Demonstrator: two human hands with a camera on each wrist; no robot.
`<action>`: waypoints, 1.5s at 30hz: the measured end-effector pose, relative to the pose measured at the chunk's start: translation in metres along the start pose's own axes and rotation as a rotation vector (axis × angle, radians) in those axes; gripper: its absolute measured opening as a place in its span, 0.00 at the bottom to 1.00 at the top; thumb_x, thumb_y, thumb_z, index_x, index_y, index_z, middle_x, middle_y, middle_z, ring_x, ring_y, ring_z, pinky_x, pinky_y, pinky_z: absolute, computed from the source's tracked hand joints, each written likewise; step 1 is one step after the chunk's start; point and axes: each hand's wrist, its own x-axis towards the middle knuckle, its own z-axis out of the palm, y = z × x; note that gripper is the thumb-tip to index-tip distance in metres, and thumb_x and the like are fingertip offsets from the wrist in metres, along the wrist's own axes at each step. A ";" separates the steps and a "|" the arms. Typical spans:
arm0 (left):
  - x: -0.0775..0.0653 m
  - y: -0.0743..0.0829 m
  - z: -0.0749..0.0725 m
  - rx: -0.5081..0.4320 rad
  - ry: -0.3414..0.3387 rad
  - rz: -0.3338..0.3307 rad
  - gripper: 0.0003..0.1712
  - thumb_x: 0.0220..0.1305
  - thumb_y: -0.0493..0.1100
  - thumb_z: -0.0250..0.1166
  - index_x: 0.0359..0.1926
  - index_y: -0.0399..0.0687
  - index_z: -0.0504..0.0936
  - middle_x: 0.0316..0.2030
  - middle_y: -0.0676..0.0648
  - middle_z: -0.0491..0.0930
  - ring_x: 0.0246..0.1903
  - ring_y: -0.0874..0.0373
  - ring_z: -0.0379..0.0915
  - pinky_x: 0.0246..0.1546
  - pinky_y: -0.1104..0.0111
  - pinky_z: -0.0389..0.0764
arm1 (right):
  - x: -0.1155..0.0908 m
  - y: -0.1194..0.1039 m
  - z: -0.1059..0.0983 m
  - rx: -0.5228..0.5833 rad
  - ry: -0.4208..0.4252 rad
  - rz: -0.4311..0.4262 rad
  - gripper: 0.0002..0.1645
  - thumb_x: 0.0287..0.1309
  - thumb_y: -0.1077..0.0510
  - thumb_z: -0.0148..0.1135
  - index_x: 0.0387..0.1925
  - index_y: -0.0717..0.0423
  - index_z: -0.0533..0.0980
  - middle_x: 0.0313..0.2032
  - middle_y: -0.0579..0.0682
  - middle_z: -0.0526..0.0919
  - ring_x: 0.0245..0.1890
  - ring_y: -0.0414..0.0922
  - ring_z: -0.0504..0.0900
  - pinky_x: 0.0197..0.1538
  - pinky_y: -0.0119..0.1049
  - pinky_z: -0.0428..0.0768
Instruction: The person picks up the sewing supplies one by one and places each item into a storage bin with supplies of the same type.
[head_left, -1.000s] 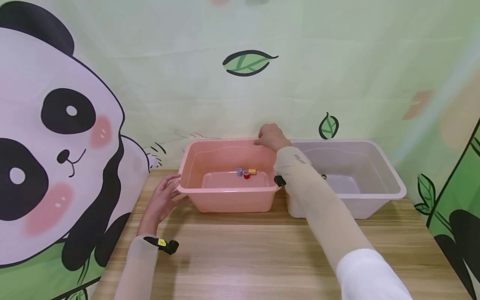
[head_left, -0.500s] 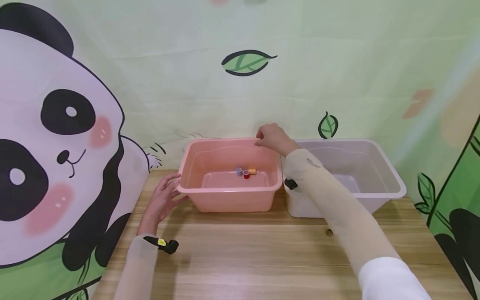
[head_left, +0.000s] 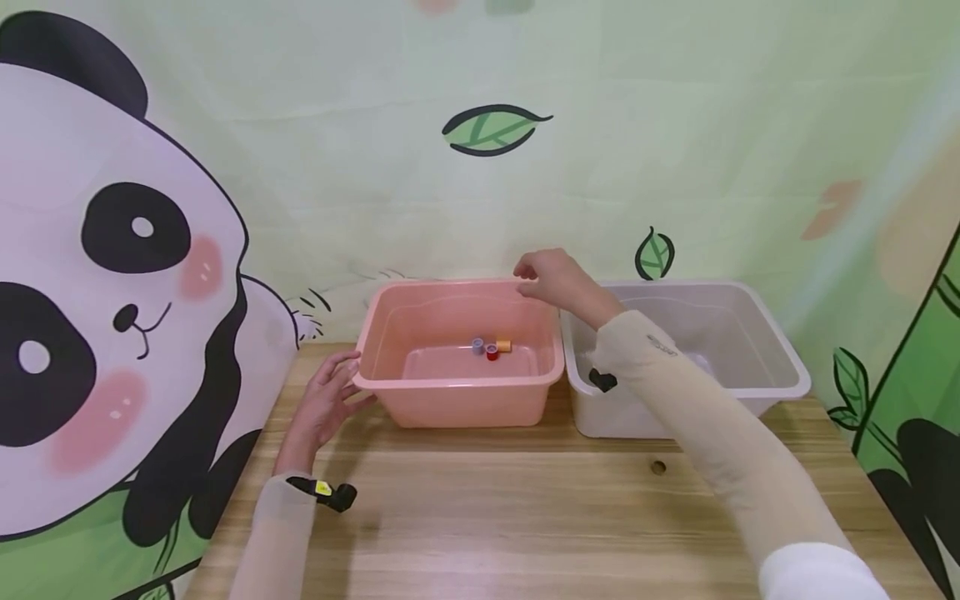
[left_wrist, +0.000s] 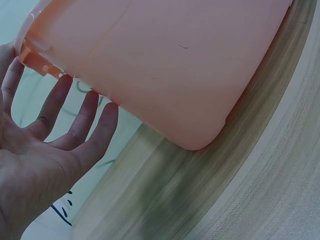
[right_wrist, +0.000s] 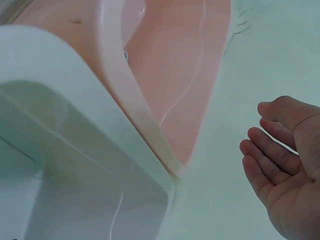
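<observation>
My left hand is at the left end of a pink plastic bin, its thumb near the rim. In the left wrist view its spread fingertips touch the bin's outer side. At the bin's back right corner hovers my right hand, fingers loosely bent. The right wrist view shows nothing held there. Several small cylinders lie on the pink bin's floor: a grey-blue one, a red one and an orange one. Their exact kind is too small to tell.
A light grey bin stands right of the pink one, partly hidden by my right sleeve. Both are on a wooden table against a printed cloth backdrop. A small dark round spot shows on the table.
My right forearm has swung right, and the hand has shifted slightly right. The sleeve now hides a small round thing seen earlier in the grey bin. The left hand stays put.
</observation>
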 end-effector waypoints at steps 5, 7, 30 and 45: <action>-0.001 0.000 0.000 -0.004 0.003 -0.003 0.20 0.73 0.55 0.63 0.61 0.59 0.71 0.69 0.45 0.64 0.62 0.44 0.73 0.63 0.41 0.71 | -0.010 -0.002 -0.003 -0.020 0.014 -0.029 0.22 0.68 0.53 0.66 0.60 0.57 0.77 0.53 0.53 0.82 0.51 0.50 0.79 0.58 0.42 0.83; -0.001 0.000 0.000 -0.006 0.001 -0.004 0.19 0.73 0.55 0.63 0.60 0.60 0.72 0.69 0.45 0.64 0.63 0.43 0.72 0.63 0.41 0.70 | -0.014 -0.003 -0.003 -0.023 0.019 -0.047 0.23 0.68 0.53 0.65 0.60 0.57 0.77 0.54 0.54 0.82 0.52 0.51 0.79 0.58 0.44 0.83; -0.002 -0.002 -0.001 0.018 -0.002 0.024 0.14 0.75 0.54 0.59 0.58 0.64 0.74 0.65 0.50 0.68 0.60 0.47 0.75 0.63 0.40 0.70 | -0.063 0.004 0.015 -0.031 0.033 -0.239 0.19 0.68 0.55 0.66 0.57 0.56 0.79 0.54 0.54 0.83 0.55 0.52 0.80 0.57 0.47 0.83; 0.000 -0.001 -0.001 0.009 -0.022 0.022 0.16 0.75 0.53 0.60 0.60 0.61 0.74 0.61 0.53 0.72 0.57 0.51 0.78 0.63 0.42 0.73 | -0.103 0.007 0.026 0.011 0.122 -0.348 0.17 0.66 0.57 0.67 0.55 0.54 0.81 0.52 0.50 0.85 0.52 0.49 0.81 0.56 0.45 0.82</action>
